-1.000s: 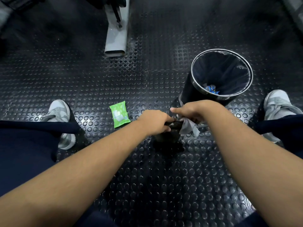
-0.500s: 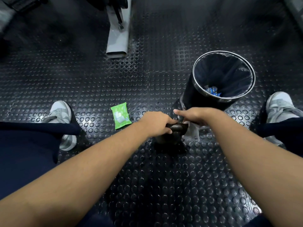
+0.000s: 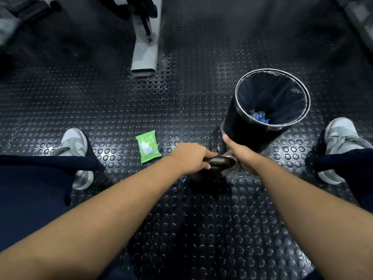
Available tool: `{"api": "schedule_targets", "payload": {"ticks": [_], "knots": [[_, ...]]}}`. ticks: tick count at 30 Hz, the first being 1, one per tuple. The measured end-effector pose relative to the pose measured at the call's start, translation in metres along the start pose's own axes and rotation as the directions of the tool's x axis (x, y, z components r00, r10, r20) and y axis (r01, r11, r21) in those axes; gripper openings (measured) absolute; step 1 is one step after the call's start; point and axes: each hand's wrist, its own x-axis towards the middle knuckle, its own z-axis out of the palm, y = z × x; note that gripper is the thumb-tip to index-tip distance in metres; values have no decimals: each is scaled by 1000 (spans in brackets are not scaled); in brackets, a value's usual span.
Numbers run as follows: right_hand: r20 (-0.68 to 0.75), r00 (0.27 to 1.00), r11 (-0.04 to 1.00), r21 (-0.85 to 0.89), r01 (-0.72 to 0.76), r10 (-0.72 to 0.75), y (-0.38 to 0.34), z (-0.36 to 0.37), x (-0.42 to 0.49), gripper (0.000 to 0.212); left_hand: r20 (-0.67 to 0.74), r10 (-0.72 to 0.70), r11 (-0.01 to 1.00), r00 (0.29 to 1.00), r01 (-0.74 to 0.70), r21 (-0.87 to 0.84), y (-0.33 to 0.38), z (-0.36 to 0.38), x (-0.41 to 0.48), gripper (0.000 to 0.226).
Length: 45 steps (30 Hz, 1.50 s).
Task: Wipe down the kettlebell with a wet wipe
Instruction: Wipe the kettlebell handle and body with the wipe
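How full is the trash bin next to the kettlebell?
Nearly empty: the trash bin holds only some blue wrapper scraps at the bottom of its liner.

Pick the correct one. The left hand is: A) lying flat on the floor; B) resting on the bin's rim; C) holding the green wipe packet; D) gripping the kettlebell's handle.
D: the left hand is curled round the kettlebell handle, the green wipe packet lies untouched apart from it, and the right hand holds the wet wipe against the kettlebell's side.
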Motion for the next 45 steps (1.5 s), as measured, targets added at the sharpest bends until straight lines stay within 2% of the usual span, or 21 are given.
{"api": "schedule_targets", "payload": {"ticks": [4,9,12,14,18,19,21,22,25,29,32,35,38,40,42,45], "knots": [[21,998,925,-376,-49,62,-51,-3,-14,94,25,12,1000,1000,-12,19,-1,0,2,50],[84,991,862,-505,-45,101,-74,7,-24,86,36,3,999,999,-5,41,0,-1,3,47],[30,997,875,-483,-42,64,-40,17,-13,107,11,20,999,1000,-21,36,1,0,0,29],[-48,999,919,-395,-13,-7,-14,18,0,115,-3,27,999,1000,-27,21,0,0,-1,31],[-126,992,981,-194,3,-28,3,14,4,92,-8,12,1000,1000,-12,6,-1,1,1,51],[-107,994,983,-186,-10,-10,-1,13,1,95,-7,13,1000,1000,-13,2,-1,1,1,51],[-40,998,970,-237,-59,51,-16,7,-7,119,-3,20,1000,1000,-20,2,-1,1,2,50],[-1,996,953,-291,-86,90,-27,5,-12,123,-4,21,1000,1000,-21,5,-1,1,2,50],[60,987,903,-414,-114,152,-61,4,-21,101,1,22,999,1000,-22,31,-2,0,2,49],[79,982,869,-481,-113,172,-76,8,-20,97,6,22,998,1000,-22,57,-1,-1,2,46],[40,994,843,-533,-66,103,-59,17,-22,90,8,20,998,1000,-20,52,-1,-1,1,40],[-37,999,903,-430,-8,-9,-25,19,-15,90,12,18,999,1000,-18,28,0,-1,0,38],[-117,993,981,-193,7,-30,5,14,1,114,12,0,1000,1000,0,14,-1,0,1,51],[-156,988,986,-163,-21,-5,14,12,9,133,10,-2,1000,1000,2,6,-2,1,2,53],[-164,986,967,-253,-42,0,2,16,-3,125,11,0,1000,1000,0,-1,-3,2,3,53],[-102,995,883,-468,-42,-7,-22,13,-10,93,11,6,1000,1000,-6,2,-2,2,3,50]]}}
